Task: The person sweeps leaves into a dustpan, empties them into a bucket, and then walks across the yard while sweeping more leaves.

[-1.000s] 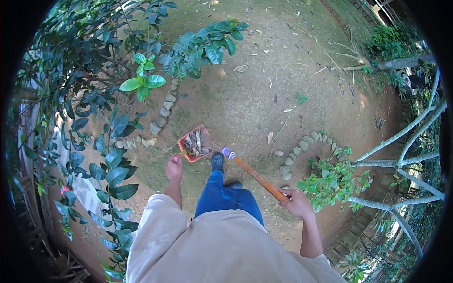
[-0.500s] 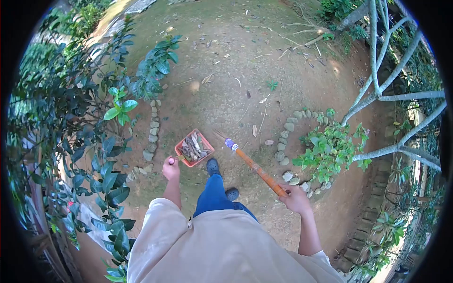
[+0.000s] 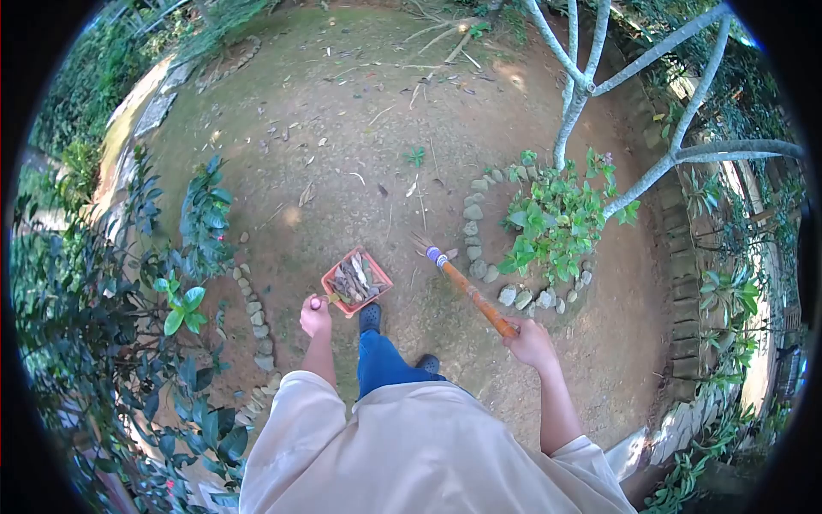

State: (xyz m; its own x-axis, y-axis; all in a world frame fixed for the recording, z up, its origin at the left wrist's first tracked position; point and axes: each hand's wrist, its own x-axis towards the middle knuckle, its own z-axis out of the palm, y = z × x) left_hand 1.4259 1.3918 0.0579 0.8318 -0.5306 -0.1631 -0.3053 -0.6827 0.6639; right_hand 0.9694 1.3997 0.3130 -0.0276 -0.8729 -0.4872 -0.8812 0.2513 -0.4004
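Observation:
My left hand (image 3: 316, 316) is closed round the handle of an orange-red dustpan (image 3: 382, 298), held low in front of me. Dry brown leaves (image 3: 351, 281) lie in the pan. In my right hand (image 3: 533, 343) is the orange-brown handle of a stick broom (image 3: 478, 297), with a white and purple binding near its lower end. The broom's thin bristles (image 3: 419, 243) point forward and left, over or on the ground to the right of the pan; contact is hard to make out.
Stones (image 3: 472, 229) ring a leafy bush (image 3: 556, 218) and a pale branching tree (image 3: 575, 107) on the right. A stone row (image 3: 257, 319) and dark-leaved shrubs (image 3: 111, 343) stand left. Scattered leaves and twigs (image 3: 449, 56) lie on the bare ground ahead.
My view has turned to the right and moved forward, so the bush and tree appear further left. Both hands keep hold of the dustpan and the broom.

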